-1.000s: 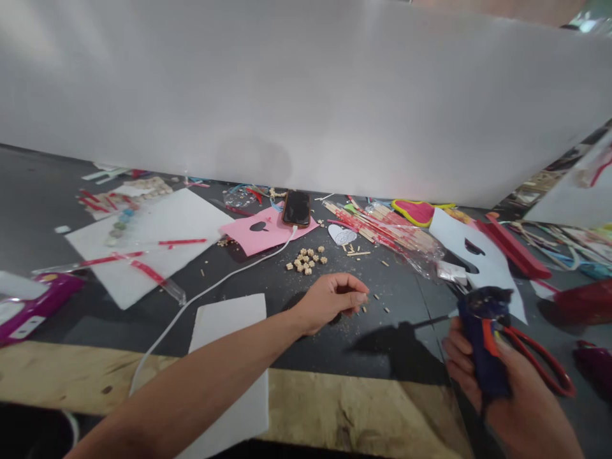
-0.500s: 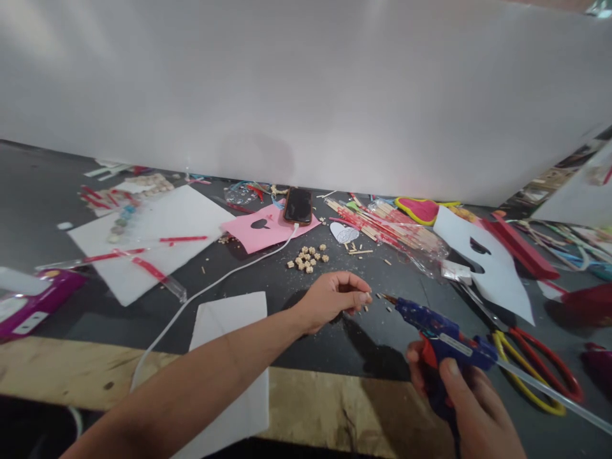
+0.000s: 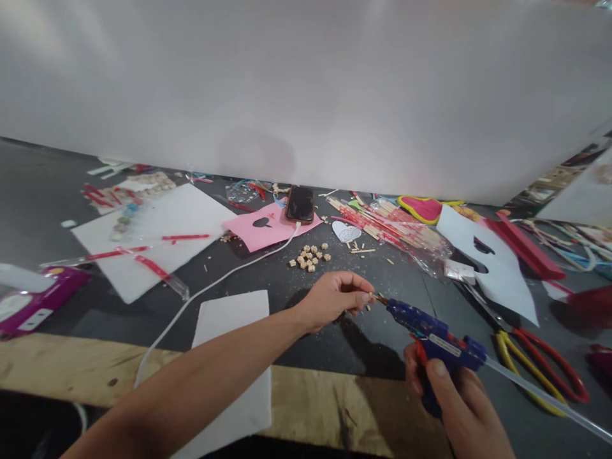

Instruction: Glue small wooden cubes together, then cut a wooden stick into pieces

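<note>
Apparently finished wooden blocks [image 3: 309, 256] lie left of the glue gun [image 3: 430, 340] the right hand [image 3: 454, 398] grips, loose sticks [image 3: 363, 251] remaining beyond it, the left hand [image 3: 335, 299] pinching a tiny piece [image 3: 371, 295] at its tip.

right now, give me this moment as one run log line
right hand: grips blue glue gun | left hand: pinched right by nozzle, contents unclear | nearby: wooden pieces, scissors

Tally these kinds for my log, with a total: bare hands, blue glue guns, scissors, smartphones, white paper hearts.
Bare hands: 2 (left hand, right hand)
Blue glue gun: 1
Scissors: 1 pair
Smartphone: 1
White paper heart: 1
Total: 6
</note>
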The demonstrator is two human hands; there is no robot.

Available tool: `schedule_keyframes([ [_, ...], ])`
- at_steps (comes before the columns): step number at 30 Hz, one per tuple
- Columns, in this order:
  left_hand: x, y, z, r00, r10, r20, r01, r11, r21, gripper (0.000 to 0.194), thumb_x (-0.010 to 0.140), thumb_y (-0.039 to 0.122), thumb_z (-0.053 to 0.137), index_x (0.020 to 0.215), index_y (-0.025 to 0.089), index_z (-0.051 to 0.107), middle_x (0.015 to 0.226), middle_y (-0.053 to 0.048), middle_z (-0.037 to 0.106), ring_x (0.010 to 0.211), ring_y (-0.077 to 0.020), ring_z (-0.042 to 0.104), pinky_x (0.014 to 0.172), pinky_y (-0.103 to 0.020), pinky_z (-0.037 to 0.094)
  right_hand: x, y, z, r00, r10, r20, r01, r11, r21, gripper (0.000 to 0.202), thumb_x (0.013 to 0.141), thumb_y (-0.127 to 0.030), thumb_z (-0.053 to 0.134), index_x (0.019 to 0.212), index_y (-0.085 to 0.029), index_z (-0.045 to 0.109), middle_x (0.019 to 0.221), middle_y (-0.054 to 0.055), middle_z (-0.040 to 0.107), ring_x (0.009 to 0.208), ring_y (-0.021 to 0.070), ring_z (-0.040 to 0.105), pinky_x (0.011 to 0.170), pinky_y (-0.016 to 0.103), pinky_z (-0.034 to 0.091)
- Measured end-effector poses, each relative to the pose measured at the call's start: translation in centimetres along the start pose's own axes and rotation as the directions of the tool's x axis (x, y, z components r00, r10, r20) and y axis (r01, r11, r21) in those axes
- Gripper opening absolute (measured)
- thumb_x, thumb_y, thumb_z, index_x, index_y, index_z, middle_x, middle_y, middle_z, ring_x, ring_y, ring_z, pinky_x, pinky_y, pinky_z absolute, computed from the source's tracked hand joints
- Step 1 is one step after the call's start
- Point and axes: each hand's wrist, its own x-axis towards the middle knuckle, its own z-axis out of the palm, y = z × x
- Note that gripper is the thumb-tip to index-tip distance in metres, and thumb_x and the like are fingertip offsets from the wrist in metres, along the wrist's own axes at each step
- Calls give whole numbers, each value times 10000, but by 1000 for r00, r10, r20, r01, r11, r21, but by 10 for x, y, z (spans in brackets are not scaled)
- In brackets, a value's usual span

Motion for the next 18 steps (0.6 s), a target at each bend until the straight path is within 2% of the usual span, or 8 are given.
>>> schedule_keyframes([
  [5, 1, -1, -1, 1000, -6, 2, 6, 1000, 4, 271, 617, 307, 735, 793, 128, 632, 698, -14, 650, 509, -50, 494, 507, -187, 396, 0, -2, -1, 999, 31, 9, -31, 999, -13, 367, 843, -506, 396, 683, -209, 540, 570, 7, 527, 581, 153, 472, 562, 263, 342],
  [11, 1, -2, -1, 1000, -2, 13, 1, 1000, 9, 245, 637, 287, 721, 800, 128, 629, 668, -4, 637, 512, -51, 494, 499, -178, 392, 1, -2, -1, 1000, 9, 14, -9, 999, -32, 408, 839, -514, 395, 624, -202, 548, 553, 12, 510, 571, 153, 459, 548, 262, 343],
  [18, 1, 0, 0, 1000, -5, 8, 4, 1000, 15, 248, 633, 281, 723, 795, 122, 625, 704, -18, 652, 517, -50, 499, 504, -182, 400, -1, -1, 0, 999, 49, -5, -49, 997, -54, 396, 832, -524, 403, 644, -207, 548, 556, 7, 522, 570, 151, 467, 567, 262, 343],
])
